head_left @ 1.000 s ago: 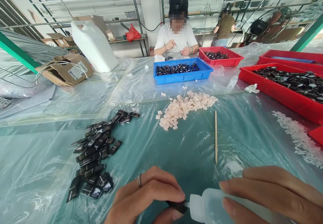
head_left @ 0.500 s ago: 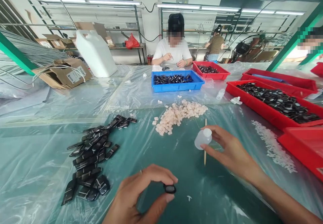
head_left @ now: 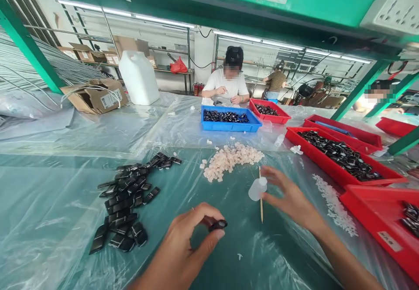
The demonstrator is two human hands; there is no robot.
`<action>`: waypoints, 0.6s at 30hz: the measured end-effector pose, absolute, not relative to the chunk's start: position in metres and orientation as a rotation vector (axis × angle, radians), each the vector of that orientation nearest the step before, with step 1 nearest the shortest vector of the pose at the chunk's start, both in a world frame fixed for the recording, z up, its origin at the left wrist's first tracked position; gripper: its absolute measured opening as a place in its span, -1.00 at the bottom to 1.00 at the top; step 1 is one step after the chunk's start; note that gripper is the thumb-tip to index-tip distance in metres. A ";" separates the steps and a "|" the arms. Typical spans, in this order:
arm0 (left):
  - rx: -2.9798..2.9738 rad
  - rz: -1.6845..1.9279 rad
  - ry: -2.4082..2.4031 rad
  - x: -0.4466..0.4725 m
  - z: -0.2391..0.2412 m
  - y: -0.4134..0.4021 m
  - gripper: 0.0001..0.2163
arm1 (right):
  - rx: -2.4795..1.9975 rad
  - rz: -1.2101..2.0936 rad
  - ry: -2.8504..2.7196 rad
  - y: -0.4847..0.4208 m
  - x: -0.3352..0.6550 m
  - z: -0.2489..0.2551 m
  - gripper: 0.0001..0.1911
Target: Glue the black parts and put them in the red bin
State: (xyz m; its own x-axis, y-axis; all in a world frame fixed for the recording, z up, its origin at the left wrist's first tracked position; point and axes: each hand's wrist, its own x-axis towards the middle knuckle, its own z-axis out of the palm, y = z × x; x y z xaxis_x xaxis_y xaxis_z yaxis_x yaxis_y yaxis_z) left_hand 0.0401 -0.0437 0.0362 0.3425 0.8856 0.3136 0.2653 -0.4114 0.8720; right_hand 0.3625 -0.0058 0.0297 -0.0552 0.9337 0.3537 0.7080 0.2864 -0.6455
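My left hand [head_left: 188, 246] pinches a small black plastic part [head_left: 218, 225] between thumb and forefinger, above the green tabletop [head_left: 209, 272]. My right hand [head_left: 293, 200] has its fingers apart, just right of a small translucent white bottle [head_left: 255, 190]; the fingertips are close to its cap, and I cannot tell if any still touches. A thin wooden stick [head_left: 261, 213] lies beside and partly behind the bottle. Left of my left hand is a heap of black parts [head_left: 126, 207]. Beyond both hands lies a pile of small pale pieces [head_left: 229, 159].
Red bins [head_left: 347, 185] line the right side, some with black parts. A blue bin [head_left: 231, 126] stands farther back before a seated person [head_left: 227, 83]. Small clear pieces [head_left: 334, 205] are strewn at right. A white jug [head_left: 139, 78] and cardboard box [head_left: 94, 98] stand back left.
My right hand has loosened its fingers from the bottle and drawn slightly away to the right. The black part in my left hand has tilted. The view has tipped upward, showing the green shelf beam.
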 end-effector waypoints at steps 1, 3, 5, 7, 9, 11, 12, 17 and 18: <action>1.877 1.092 1.025 0.040 0.037 -0.043 -0.89 | -1.435 0.302 -1.825 -0.009 0.357 0.033 -0.52; 1.893 1.146 1.063 0.039 0.037 -0.041 -0.89 | -1.341 0.191 -1.917 -0.012 0.336 0.038 -0.72; 1.908 1.200 1.098 0.037 0.036 -0.037 -0.90 | -1.289 0.182 -2.110 -0.005 0.305 0.035 -0.79; 1.919 1.233 1.129 0.034 0.036 -0.033 -0.90 | -1.338 0.178 -2.259 0.014 0.274 0.025 -0.88; 1.932 1.235 1.148 0.031 0.037 -0.029 -0.91 | -1.432 0.134 -2.318 0.037 0.253 0.014 -0.87; 1.945 1.221 1.158 0.029 0.038 -0.027 -0.91 | -1.502 0.092 -2.349 0.056 0.243 0.006 -0.85; 1.949 1.222 1.157 0.029 0.038 -0.027 -0.91 | -1.525 0.077 -2.361 0.061 0.242 0.004 -0.85; 1.910 1.256 1.119 0.032 0.034 -0.028 -0.90 | -1.581 0.071 -2.378 0.058 0.252 -0.003 -0.86; 1.897 1.253 1.110 0.033 0.033 -0.029 -0.90 | -1.585 0.088 -2.370 0.056 0.254 -0.004 -0.85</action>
